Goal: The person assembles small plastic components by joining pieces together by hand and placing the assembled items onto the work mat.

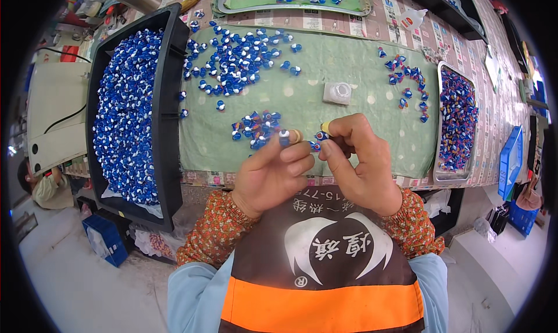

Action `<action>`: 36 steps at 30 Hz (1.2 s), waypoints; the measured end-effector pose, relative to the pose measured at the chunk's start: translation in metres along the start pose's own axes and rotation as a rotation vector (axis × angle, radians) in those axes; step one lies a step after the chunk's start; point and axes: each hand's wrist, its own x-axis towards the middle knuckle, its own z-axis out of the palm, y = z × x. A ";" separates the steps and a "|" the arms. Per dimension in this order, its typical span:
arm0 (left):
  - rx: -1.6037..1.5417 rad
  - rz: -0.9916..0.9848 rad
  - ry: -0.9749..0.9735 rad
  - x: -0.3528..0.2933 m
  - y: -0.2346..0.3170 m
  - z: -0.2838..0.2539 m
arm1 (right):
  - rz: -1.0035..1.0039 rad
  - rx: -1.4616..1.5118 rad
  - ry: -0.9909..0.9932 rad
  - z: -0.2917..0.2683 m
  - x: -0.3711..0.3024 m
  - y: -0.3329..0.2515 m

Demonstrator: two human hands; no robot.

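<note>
Key relation: the blue-and-white piece point(284, 137) sits in the left hand point(275, 170), just left of the eye-spotted piece point(321, 136) at the tips of the right hand point(361, 161); a narrow gap parts them, over the near part of the green cloth point(366, 54). Both pieces are stubby and rounded; no clear long axis can be read.

Left hand: thumb and forefinger pinch the blue-and-white piece, other fingers curled. Right hand: thumb and forefinger close on the eye-spotted piece; a yellow finger cover point(325, 127) on a fingertip. Another small blue piece point(314, 146) lies between the hands; cannot tell which one bears it.

Nearest supply: a heap of blue pieces point(256, 126) just beyond the left hand, which is the closer of the two. A looser scatter point(238, 59) farther out.

Materials: pieces glossy, apparently plastic, blue with white or orange-red parts. Cloth matte, pale-spotted, lightly creased. Clear squat tub point(337, 93) beyond the hands. Black crate point(169, 112) at left, deep, straight-walled, full; shiny metal tray point(455, 177) at right, shallow, round-cornered. Bench point(401, 35) under a printed cover.
</note>
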 end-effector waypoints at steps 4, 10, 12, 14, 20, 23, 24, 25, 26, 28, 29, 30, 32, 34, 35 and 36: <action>-0.068 -0.006 0.047 -0.002 -0.002 -0.001 | 0.024 -0.008 -0.017 -0.001 -0.001 0.001; -0.065 -0.017 0.011 -0.004 0.000 -0.006 | 0.035 0.007 -0.020 -0.001 -0.001 0.002; -0.058 -0.010 0.017 -0.006 0.001 -0.006 | 0.038 0.008 -0.019 -0.001 -0.001 0.001; 0.124 0.033 0.066 -0.009 0.004 -0.005 | 0.048 0.013 -0.020 -0.002 -0.002 0.001; 0.813 0.340 0.406 -0.026 0.031 0.020 | 0.063 0.028 0.010 -0.009 -0.006 0.006; 1.271 0.516 0.756 -0.049 0.055 0.022 | 0.078 0.052 0.030 -0.012 -0.010 0.007; 1.272 0.523 0.762 -0.060 0.061 0.022 | 0.091 0.050 0.023 -0.013 -0.010 0.007; 1.546 0.491 0.913 -0.070 0.067 0.020 | 0.109 0.047 0.015 -0.013 -0.009 0.008; 1.819 0.442 1.064 -0.075 0.070 0.016 | 0.110 0.048 0.009 -0.011 -0.008 0.010; 1.978 0.435 1.117 -0.080 0.067 0.012 | 0.110 0.053 0.013 -0.009 -0.009 0.011; 2.140 0.423 1.165 -0.081 0.066 0.011 | 0.112 0.053 0.011 -0.008 -0.009 0.011; 2.137 0.423 1.169 -0.081 0.065 0.011 | 0.103 0.059 0.012 -0.007 -0.008 0.011; 2.155 0.380 1.218 -0.080 0.066 0.012 | 0.098 0.064 0.009 -0.006 -0.009 0.011; 2.158 0.399 1.251 -0.077 0.072 0.010 | 0.104 0.068 0.004 -0.006 -0.007 0.009; 2.163 0.415 1.280 -0.076 0.075 0.009 | 0.104 0.068 0.000 -0.006 -0.007 0.009; 2.161 0.415 1.281 -0.076 0.081 0.008 | 0.110 0.080 0.021 -0.005 -0.007 0.008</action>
